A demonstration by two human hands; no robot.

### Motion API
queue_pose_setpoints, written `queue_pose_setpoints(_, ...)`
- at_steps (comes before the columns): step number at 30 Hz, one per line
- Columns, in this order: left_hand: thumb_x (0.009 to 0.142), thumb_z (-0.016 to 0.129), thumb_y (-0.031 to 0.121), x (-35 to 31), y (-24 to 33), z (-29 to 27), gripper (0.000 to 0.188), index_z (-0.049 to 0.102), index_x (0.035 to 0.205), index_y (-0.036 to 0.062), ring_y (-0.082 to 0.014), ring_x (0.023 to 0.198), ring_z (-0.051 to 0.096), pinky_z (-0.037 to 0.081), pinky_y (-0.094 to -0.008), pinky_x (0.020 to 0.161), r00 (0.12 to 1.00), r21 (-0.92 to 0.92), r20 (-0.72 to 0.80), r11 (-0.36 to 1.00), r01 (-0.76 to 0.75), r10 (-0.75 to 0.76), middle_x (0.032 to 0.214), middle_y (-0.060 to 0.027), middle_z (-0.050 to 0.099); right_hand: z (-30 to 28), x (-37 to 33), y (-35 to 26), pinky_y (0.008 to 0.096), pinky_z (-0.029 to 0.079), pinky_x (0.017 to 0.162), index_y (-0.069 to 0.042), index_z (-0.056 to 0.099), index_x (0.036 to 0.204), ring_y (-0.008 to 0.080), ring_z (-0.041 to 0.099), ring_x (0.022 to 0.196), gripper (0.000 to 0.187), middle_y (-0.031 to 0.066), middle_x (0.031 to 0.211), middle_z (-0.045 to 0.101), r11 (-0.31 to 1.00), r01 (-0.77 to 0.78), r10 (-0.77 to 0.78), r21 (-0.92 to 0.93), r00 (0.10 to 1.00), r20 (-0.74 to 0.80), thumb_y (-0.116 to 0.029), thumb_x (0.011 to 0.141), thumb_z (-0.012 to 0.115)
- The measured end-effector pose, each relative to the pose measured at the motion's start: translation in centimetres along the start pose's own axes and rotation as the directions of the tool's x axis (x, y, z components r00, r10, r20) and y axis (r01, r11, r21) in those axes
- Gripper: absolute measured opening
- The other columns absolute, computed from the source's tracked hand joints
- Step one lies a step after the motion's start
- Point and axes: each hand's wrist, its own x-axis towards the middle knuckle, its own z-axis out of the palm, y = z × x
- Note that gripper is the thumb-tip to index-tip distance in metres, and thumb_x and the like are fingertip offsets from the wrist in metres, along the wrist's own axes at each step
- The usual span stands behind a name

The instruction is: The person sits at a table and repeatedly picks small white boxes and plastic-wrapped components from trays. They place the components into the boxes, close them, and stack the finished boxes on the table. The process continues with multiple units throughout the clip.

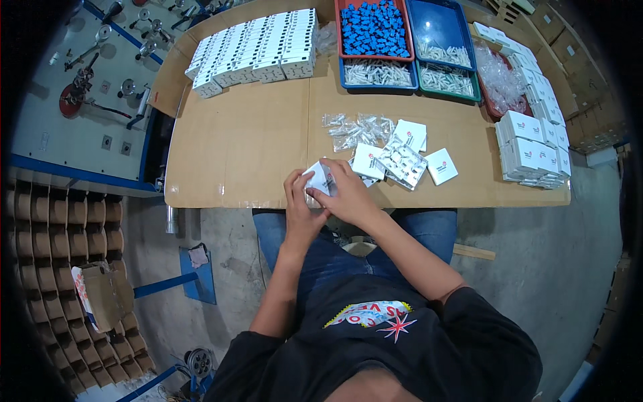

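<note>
At the near edge of the table, a small white box (316,178) is held between my two hands. My left hand (301,204) has its fingers curled round the box's left side. Over its right side lie the bent fingers of my right hand (349,197), which hide part of it. Just right of the hands is a loose pile: flat white boxes (441,167) and a clear bag of white parts (402,162). Behind that pile are small clear bags (362,130) with slim white pieces inside.
Rows of white boxes (258,53) stand at the back left. A red tray (339,33) of blue pieces sits on a blue tray of white pieces; more trays (439,23) adjoin it. White boxes (532,157) are stacked at the right edge, by crumpled clear bags (499,79). Cardboard (234,144) covers the table.
</note>
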Motion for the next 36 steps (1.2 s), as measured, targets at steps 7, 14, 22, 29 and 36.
queue_pose_setpoints(7,0.101,0.053,0.074,-2.0,1.8,0.3,0.092,0.032,0.167,0.0126,-0.0327,0.142,0.052,0.048,-0.047,0.113,0.813,-0.843,0.263,0.286,0.455,-0.519,0.161,-0.0138,0.041,-2.2,-1.8,0.2,0.0476,0.046,0.112,-0.004,0.053,0.151,0.0416,0.057,0.13,0.071,0.023,0.139,0.053,0.972,0.141,-0.165,0.187,0.979,0.122,-0.026,0.088,0.078)
queue_pose_setpoints(14,0.11,0.04,0.067,-1.1,2.6,0.3,0.067,0.055,0.147,0.0137,-0.023,0.122,0.067,0.06,-0.0421,0.098,0.47,-0.64,0.754,-0.351,0.683,-0.459,0.134,-0.0076,0.066,-1.3,-4.2,0.4,0.0485,0.048,0.108,-0.002,0.054,0.148,0.045,0.055,0.128,0.072,0.0242,0.142,0.052,0.946,0.324,-0.321,-0.006,0.94,0.112,-0.036,0.09,0.079)
queue_pose_setpoints(22,0.113,0.043,0.059,-2.9,0.5,2.0,0.057,0.06,0.142,0.0137,-0.0232,0.125,0.066,0.057,-0.0433,0.103,0.601,-0.749,0.662,-0.359,0.557,-0.449,0.135,-0.0073,0.068,-0.7,-3.7,1.6,0.0449,0.049,0.108,0.001,0.051,0.152,0.0419,0.057,0.128,0.063,0.0236,0.142,0.053,0.908,0.414,-0.417,0.058,0.905,0.079,-0.031,0.101,0.07)
queue_pose_setpoints(29,0.114,0.032,0.059,-4.0,1.7,1.4,0.063,0.046,0.16,0.0177,-0.0392,0.134,0.061,0.049,-0.0588,0.112,0.681,-0.721,0.67,-0.473,0.505,-0.295,0.15,-0.0215,0.059,-3.0,0.7,2.0,0.0432,0.046,0.113,0.004,0.052,0.153,0.0359,0.057,0.132,0.061,0.0238,0.141,0.056,0.971,0.115,-0.091,0.208,0.988,-0.125,-0.03,0.104,0.068)
queue_pose_setpoints(36,0.107,0.051,0.015,-3.3,2.9,0.7,0.055,0.039,0.161,0.0147,-0.0387,0.136,0.061,0.054,-0.0601,0.109,0.689,-0.831,0.526,-0.128,0.542,-0.498,0.149,-0.0211,0.058,-1.6,4.5,3.8,0.0454,0.049,0.111,-0.003,0.059,0.148,0.0411,0.058,0.136,0.071,0.0273,0.152,0.053,0.959,0.139,-0.171,-0.248,0.979,-0.11,-0.042,0.092,0.079)
